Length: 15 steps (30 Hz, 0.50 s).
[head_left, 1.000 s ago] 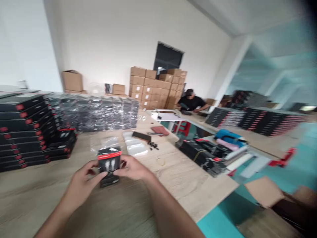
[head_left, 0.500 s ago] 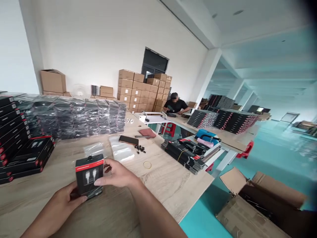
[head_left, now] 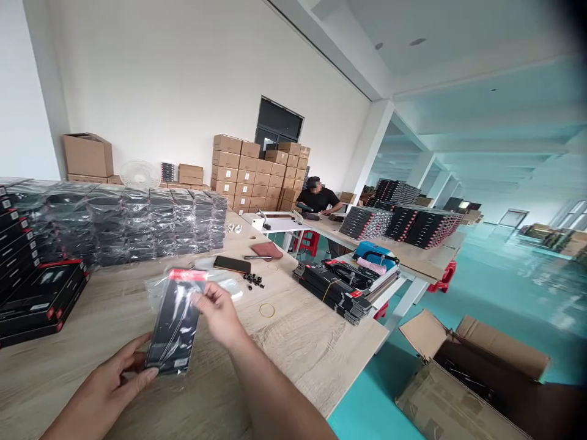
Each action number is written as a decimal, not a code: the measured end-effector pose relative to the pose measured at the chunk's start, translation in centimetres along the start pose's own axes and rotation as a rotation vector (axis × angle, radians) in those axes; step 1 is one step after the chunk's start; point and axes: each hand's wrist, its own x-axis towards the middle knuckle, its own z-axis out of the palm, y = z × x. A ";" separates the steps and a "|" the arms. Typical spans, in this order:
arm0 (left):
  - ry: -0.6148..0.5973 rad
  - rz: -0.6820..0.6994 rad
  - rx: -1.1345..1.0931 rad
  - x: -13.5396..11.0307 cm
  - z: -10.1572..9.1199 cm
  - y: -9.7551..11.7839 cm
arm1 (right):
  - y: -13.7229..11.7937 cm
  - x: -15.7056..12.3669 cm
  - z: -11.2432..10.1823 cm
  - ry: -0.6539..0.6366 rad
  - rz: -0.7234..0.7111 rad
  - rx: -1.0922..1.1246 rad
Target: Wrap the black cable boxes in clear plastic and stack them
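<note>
Left grip [head_left: 114, 377] pinches the lower corner, right grip [head_left: 221, 313] the upper edge, of a black package [head_left: 176, 327] slanting lengthwise between them

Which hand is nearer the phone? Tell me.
Right. The right hand, at the upper right of the package, is just short of the phone. The left hand, at the package's lower left, is farther back and left of the phone.
</note>
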 end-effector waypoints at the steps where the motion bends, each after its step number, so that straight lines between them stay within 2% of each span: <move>1: -0.042 -0.028 -0.005 -0.2 -0.1 0.5 | 0.0 0.4 -0.5 0.078 0.023 0.047; 4: -0.055 -0.078 -0.023 -0.8 -0.4 2.2 | 0.1 1.4 -1.9 0.244 0.104 0.209; 7: -0.017 -0.162 -0.104 -1.1 -0.1 3.9 | 0.4 1.9 -2.3 0.309 0.178 0.325; 9: -0.020 -0.206 -0.141 -1.1 0.5 4.7 | 0.6 2.0 -2.0 0.310 0.216 0.344; 12: -0.040 -0.201 -0.184 -1.4 1.6 5.2 | 0.8 1.5 -1.2 0.262 0.242 0.344; 15: 0.042 -0.175 -0.342 -1.8 2.3 5.0 | 0.8 0.8 -0.7 0.212 0.245 0.375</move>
